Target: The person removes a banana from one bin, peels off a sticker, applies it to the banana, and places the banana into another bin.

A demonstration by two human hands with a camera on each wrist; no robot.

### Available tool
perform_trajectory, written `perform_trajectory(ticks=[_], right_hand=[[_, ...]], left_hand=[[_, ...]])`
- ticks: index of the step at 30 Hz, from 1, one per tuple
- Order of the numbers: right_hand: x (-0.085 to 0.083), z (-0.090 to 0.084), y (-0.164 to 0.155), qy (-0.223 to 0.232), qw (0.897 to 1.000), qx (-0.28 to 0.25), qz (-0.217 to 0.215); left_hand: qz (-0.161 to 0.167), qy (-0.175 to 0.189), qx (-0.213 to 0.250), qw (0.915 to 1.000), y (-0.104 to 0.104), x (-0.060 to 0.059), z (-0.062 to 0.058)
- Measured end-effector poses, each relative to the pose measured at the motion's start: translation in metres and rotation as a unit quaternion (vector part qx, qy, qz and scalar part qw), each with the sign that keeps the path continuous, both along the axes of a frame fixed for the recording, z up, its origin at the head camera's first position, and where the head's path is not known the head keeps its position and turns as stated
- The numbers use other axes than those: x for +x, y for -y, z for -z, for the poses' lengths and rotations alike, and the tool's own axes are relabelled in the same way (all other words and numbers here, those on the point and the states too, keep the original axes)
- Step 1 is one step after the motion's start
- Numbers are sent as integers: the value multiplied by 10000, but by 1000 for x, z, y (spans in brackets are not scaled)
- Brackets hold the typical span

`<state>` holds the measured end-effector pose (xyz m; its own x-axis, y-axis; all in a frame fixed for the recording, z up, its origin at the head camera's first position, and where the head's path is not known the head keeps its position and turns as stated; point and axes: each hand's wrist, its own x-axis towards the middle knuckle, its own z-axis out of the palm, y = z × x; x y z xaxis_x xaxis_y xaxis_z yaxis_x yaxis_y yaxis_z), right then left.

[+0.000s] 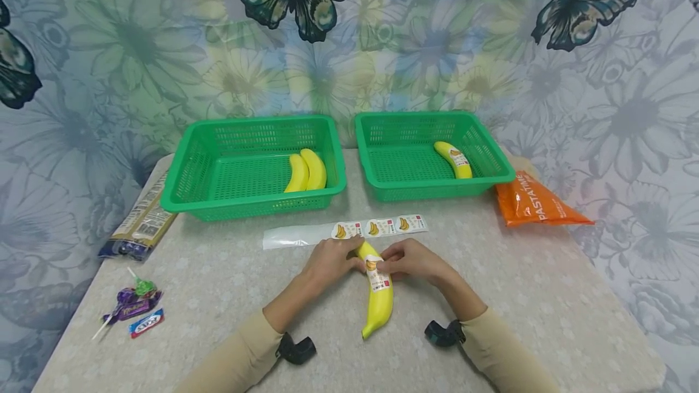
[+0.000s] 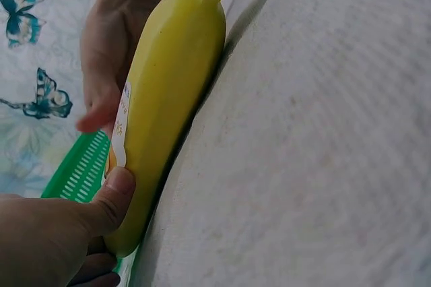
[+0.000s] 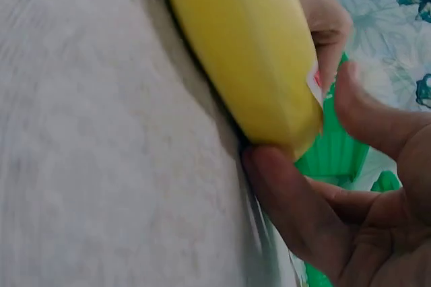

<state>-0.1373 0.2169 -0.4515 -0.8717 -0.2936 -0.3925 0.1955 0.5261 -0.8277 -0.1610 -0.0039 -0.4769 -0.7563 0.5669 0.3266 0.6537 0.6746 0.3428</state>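
Note:
A yellow banana lies on the table, its stem end toward me. On its upper side is a white label with a banana picture and red print. My left hand grips the far end, and in the left wrist view its thumb presses beside the label's edge. The right hand is round the other side. In the right wrist view its index finger touches the banana low near the table, while the thumb is raised close to the label. The banana partly hides the other fingers.
Behind lies a label strip bearing several banana labels. A left green basket holds two bananas; a right green basket holds one labelled banana. Candies and a packet lie left, an orange bag right.

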Motion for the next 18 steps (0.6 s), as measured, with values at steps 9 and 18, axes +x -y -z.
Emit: perform_trajectory(ticks=[9, 18], right_hand=[[1, -3, 10, 138, 9966, 361, 729], [0, 0, 7, 120, 9973, 190, 698]], left_hand=[[305, 615, 23, 9976, 4, -5, 0], [321, 1443, 795, 9858, 3, -25, -17]])
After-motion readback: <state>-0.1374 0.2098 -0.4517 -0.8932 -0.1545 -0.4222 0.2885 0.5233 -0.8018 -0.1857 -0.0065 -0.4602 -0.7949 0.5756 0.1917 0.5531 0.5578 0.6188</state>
